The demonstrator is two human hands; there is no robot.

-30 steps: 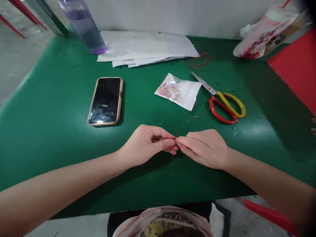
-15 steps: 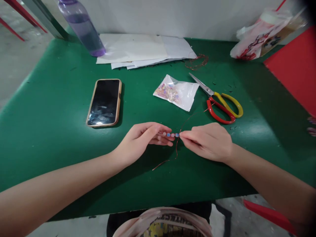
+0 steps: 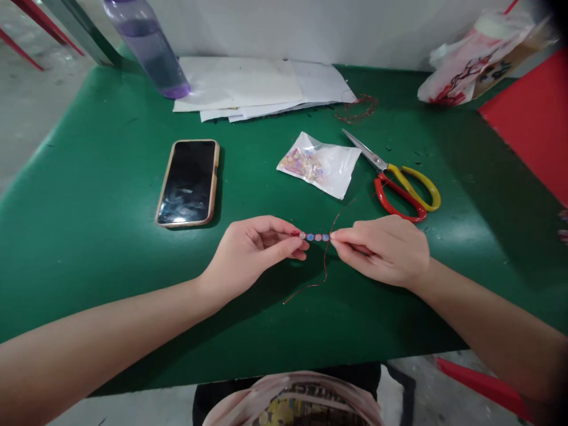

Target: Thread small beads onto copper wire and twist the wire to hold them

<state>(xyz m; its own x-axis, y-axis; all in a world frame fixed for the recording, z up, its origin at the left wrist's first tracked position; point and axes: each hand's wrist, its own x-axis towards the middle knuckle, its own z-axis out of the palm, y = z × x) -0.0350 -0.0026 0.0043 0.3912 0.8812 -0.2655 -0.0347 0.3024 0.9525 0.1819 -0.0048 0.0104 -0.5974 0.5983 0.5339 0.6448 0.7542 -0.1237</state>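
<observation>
Between my two hands runs a short string of pink and blue beads (image 3: 315, 237) on thin reddish wire. My left hand (image 3: 255, 245) pinches its left end, where some red wire shows at the fingertips. At the other end, the thumb and forefinger of my right hand (image 3: 384, 248) are closed on the string beside the last blue bead. Loose wire (image 3: 326, 266) crosses there, one tail rising up and right, the other bending down and left. Beyond my hands lies a clear-and-white packet of beads (image 3: 306, 165), with scissors (image 3: 390, 171) to its right, their handles red and yellow.
A phone (image 3: 189, 183) lies on the green table (image 3: 110, 248) at left. Behind are a purple water bottle (image 3: 148, 50), white papers (image 3: 248, 83) and a wire coil (image 3: 359, 109). A bagged drink cup (image 3: 470, 65) and a red board (image 3: 536, 130) are at right.
My left fingers have closed onto the bead string's end, where they were looser before. Both hands and the beads have shifted slightly right and up; the upper wire tail has swung clear of the scissors.
</observation>
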